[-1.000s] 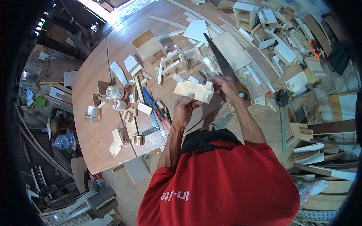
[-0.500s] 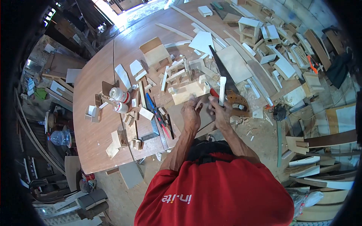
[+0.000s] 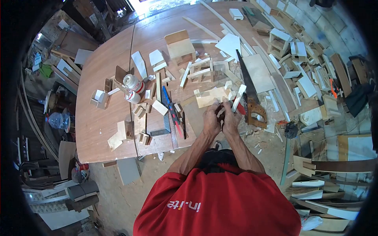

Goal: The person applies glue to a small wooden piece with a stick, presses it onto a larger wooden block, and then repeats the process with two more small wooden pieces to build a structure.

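Note:
My left hand and my right hand are close together at the table's near edge, fingers curled inward with the tips nearly meeting. What they hold between them is hidden by the fingers. Just past the fingertips lies a pale plywood piece with small blocks on it. A white-faced wood strip slants up beside my right fingers, with a red object partly showing below it. To the right rests a handsaw with a wooden handle, its dark blade pointing away from me.
Left on the table are glue jars, a blue-and-red tool, a try square and small wood blocks. A little wooden chair frame stands further back. Offcuts pile up at the right.
My hands have come together; the right one moved in toward the left and away from the white strip. The view has shifted, so the table's things appear further right.

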### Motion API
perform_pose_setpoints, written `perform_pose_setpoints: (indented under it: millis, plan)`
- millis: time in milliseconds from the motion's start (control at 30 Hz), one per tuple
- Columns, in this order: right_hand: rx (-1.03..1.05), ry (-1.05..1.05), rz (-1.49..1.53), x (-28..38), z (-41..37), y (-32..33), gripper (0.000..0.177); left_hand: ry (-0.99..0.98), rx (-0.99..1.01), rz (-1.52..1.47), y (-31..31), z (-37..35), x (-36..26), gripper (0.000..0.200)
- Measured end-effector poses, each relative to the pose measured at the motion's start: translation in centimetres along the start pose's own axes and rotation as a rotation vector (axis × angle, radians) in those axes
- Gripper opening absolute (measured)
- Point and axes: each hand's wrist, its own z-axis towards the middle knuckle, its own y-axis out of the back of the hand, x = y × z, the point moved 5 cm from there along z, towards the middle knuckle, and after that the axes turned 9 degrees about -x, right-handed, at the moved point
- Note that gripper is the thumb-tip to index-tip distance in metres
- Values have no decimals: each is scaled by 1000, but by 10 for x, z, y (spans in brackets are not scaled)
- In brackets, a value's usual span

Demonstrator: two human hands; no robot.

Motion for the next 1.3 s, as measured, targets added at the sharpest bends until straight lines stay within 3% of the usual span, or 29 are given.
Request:
perform_pose_setpoints:
  millis: [100, 133, 333, 533, 633, 700, 833, 867, 967, 1033, 1100, 1200, 1233, 1300]
  plan:
    - [-48, 32, 81, -5, 0, -4, 17, 27, 24, 22, 5, -2, -3, 30]
    - [-48, -87, 26, -6, -2, -1, 18, 27, 23, 17, 11, 1, -3, 30]
    - [-188, -62, -34, -6, -5, 2, 23, 30, 47, 11, 38, -13, -20, 27]
    - [-208, 16, -21, -12, -17, -8, 18, 211, 87, 3, 56, -11, -21, 32]
    - [-201, 13, -36, -13, -21, -8, 19, 280, 144, 60, 67, -10, -24, 31]
    - [-224, 22, -42, -16, -23, -8, 20, 308, 209, 259, 78, -19, -25, 30]
    - [-266, 20, -48, -18, -28, -1, 22, 211, 412, 377, 103, -42, -57, 25]
    - [-279, 28, -40, -19, -27, 0, 21, -154, 384, 647, 122, -23, -57, 21]
    - [-321, 28, -20, -27, -27, 8, 18, -244, 280, 918, 140, -15, -101, 17]
    - [-341, 34, 2, -32, -24, 8, 18, -617, 38, 1307, 149, 7, -129, 21]
    - [-347, 34, 0, -35, -24, 12, 16, -1047, 75, 1482, 147, 24, -149, 30]
    - [-354, 22, -11, -33, -25, 12, 16, -1174, 130, 1621, 133, 40, -160, 36]
    - [-357, 17, -7, -33, -27, 13, 16, -1172, 134, 1628, 128, 38, -161, 36]
    - [-341, 52, -26, -29, -29, 12, 19, -1077, 78, 1922, 114, 41, -158, 39]
